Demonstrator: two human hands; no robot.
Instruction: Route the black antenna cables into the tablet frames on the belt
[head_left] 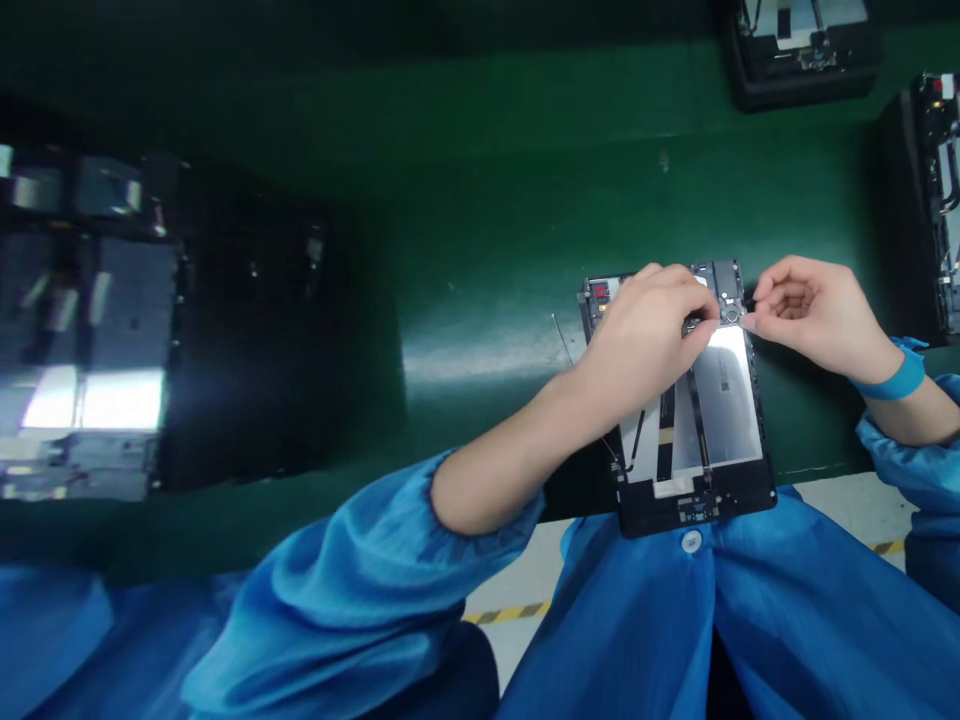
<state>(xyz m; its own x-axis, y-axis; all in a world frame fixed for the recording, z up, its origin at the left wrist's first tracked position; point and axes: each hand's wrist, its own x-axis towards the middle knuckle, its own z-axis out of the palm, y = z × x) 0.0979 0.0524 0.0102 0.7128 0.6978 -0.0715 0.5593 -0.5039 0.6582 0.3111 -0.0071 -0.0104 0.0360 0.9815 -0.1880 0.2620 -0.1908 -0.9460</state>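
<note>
The left hand (652, 320) bends over the far end of an opened, black-framed rectangular device with silver panels (727, 400); the right hand (814, 310) curls its fingers beside the device's right edge. Whether either grasps a part, I cannot tell. The device overhangs the near edge of the glossy green surface (480, 240). Blurred, dark stacked devices (127, 330) lie toward the surface's left.

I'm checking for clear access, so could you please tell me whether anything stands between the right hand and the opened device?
Nothing visible does: the right hand is at the upper right edge of the opened device. The left hand covers part of its upper area, but farther left, not between them.
</note>
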